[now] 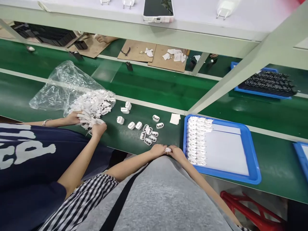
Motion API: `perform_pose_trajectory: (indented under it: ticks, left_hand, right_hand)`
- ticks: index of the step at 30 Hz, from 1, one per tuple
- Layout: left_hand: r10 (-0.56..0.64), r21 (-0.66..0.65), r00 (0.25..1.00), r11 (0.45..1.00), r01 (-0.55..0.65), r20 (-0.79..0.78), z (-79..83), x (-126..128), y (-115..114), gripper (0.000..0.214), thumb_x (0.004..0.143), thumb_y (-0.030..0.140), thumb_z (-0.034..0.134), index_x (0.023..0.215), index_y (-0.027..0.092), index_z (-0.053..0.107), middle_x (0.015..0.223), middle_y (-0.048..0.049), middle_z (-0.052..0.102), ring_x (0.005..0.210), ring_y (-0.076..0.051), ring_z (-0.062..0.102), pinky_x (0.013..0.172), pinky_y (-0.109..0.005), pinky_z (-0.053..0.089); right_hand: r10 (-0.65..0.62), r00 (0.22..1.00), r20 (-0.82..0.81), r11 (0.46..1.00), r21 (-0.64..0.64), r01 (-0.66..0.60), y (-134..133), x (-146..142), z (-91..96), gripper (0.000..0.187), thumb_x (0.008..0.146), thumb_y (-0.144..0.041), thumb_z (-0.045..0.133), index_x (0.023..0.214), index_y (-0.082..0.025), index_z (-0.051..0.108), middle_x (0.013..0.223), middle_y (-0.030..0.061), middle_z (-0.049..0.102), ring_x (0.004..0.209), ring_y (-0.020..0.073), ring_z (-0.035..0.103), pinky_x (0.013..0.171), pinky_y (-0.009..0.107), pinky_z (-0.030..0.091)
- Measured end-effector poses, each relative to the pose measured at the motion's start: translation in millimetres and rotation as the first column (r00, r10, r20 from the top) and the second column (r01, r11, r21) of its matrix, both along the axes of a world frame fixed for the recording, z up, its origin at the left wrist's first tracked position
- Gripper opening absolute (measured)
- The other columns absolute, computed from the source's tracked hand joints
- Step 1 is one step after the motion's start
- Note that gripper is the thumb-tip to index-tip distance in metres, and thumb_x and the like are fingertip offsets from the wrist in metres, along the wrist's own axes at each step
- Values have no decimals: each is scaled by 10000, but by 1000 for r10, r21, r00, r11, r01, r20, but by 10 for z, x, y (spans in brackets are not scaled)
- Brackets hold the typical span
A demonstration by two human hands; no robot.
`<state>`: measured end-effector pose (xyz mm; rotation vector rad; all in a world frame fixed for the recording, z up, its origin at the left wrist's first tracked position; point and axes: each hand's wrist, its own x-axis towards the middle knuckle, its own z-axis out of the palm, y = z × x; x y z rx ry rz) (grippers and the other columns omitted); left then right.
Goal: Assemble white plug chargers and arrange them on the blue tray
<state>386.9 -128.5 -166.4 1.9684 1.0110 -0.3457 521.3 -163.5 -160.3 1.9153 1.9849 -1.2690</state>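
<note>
Close to my body, at the table's front edge, my left hand and my right hand pinch a small white charger housing between them. Fingers cover most of it. On the green table beyond lie several open white housings with dark insides showing. Farther left, several closed white plug chargers stand or lie apart. To my right, a blue tray holds rows of white chargers along its left side.
A co-worker's hands handle white pieces at left, beside a clear plastic bag of white parts. White paper squares lie near the tray. A shelf post slants down behind it. A phone rests on the upper shelf.
</note>
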Motion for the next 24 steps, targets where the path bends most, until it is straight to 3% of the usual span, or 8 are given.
perform_pose_trajectory:
  ticks: [3, 6, 10, 13, 16, 19, 22, 24]
  left_hand:
    - [50, 43, 990, 997, -56, 135, 25, -70, 6, 273, 714, 335, 463, 906, 159, 544, 791, -55, 563, 740, -174, 524, 645, -254, 385]
    - [264, -35, 939, 964, -263, 219, 57, -37, 13, 214, 658, 333, 524, 744, 149, 591, 704, -20, 531, 663, -134, 509, 602, -221, 385]
    - [570, -392, 798, 791, -469, 194, 142, 47, 22, 232, 633, 268, 550, 806, 116, 578, 679, -13, 539, 641, -116, 510, 558, -206, 401]
    - [659, -527, 736, 685, -503, 154, 206, 57, 30, 309, 636, 256, 547, 901, 98, 548, 710, -31, 565, 643, -123, 519, 539, -213, 410]
    - [586, -352, 764, 798, -489, 269, 217, 39, 14, 319, 617, 251, 569, 913, 132, 553, 785, -31, 584, 705, -136, 522, 624, -234, 414]
    - [400, -58, 862, 913, -403, 310, 146, 32, -55, 276, 624, 250, 566, 887, 164, 568, 873, -32, 580, 814, -160, 508, 733, -258, 388]
    - [315, 64, 920, 939, -338, 232, 26, 34, -150, 274, 652, 252, 539, 911, 165, 557, 898, -39, 574, 839, -164, 507, 744, -256, 384]
    - [310, 91, 927, 938, -334, 212, -43, 33, -195, 277, 671, 264, 520, 932, 173, 547, 912, -35, 569, 842, -157, 508, 736, -247, 389]
  right_hand:
    - [-210, 954, -213, 976, 6, 216, -4, 91, -93, 192, 635, -217, 532, 814, -168, 579, 808, 40, 592, 734, 155, 534, 672, 249, 387]
    - [-421, 821, -386, 900, -64, 431, 29, 155, -101, 147, 651, -275, 478, 660, -171, 583, 647, 6, 576, 612, 133, 516, 601, 247, 391]
    - [-581, 612, -536, 794, -209, 571, 101, 214, 24, 242, 642, -370, 456, 543, -166, 541, 423, -46, 439, 423, 91, 416, 463, 222, 356]
    - [-595, 558, -578, 783, -262, 563, 129, 250, 139, 256, 643, -394, 459, 626, -163, 568, 412, -53, 429, 403, 84, 409, 442, 216, 356]
    - [-496, 668, -554, 858, -197, 474, 125, 253, 188, 255, 655, -353, 476, 797, -173, 589, 520, -23, 519, 453, 99, 466, 474, 234, 390]
    - [-246, 877, -413, 950, 79, 304, 86, 199, 146, 191, 626, -236, 540, 801, -198, 605, 747, 29, 582, 615, 135, 524, 599, 274, 416]
    - [-75, 964, -253, 961, 238, 138, 15, 133, 55, 145, 645, -163, 518, 749, -194, 616, 824, 53, 589, 762, 177, 528, 697, 308, 408]
    - [-58, 967, -248, 949, 286, 130, -40, 114, 0, 155, 670, -169, 498, 776, -193, 608, 851, 53, 591, 808, 180, 523, 732, 312, 406]
